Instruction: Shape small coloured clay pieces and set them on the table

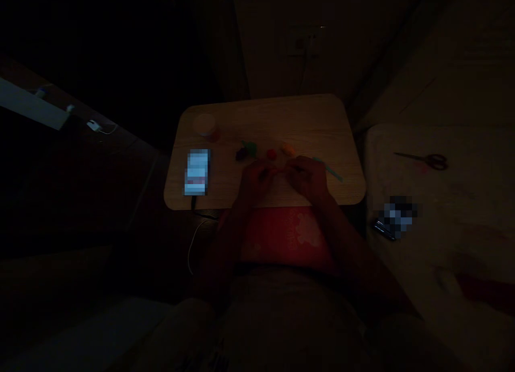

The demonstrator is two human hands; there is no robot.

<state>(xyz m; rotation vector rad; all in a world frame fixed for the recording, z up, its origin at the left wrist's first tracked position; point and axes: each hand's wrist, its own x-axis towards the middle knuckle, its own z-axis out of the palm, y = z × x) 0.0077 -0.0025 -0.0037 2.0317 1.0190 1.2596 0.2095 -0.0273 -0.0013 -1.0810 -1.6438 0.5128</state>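
In dim light, my left hand (257, 177) and my right hand (304, 174) meet over the near half of a small wooden table (257, 114). Fingers of both are pinched on a small red piece (279, 169) that looks like modelling clay. Just beyond the hands lie a round red lump (271, 154), an orange lump (287, 148), a green lump (250, 148) and a dark lump (241, 154). A thin turquoise stick (333, 172) rests to the right of my right hand. Finer detail at the fingertips is lost in the dark.
A lit phone (197, 172) with a cable lies at the table's left, below a round tub (205, 124). On the pale surface to the right are scissors (432, 160) and a dark device (394, 219). A red patterned cloth or cushion (281, 236) sits under my forearms.
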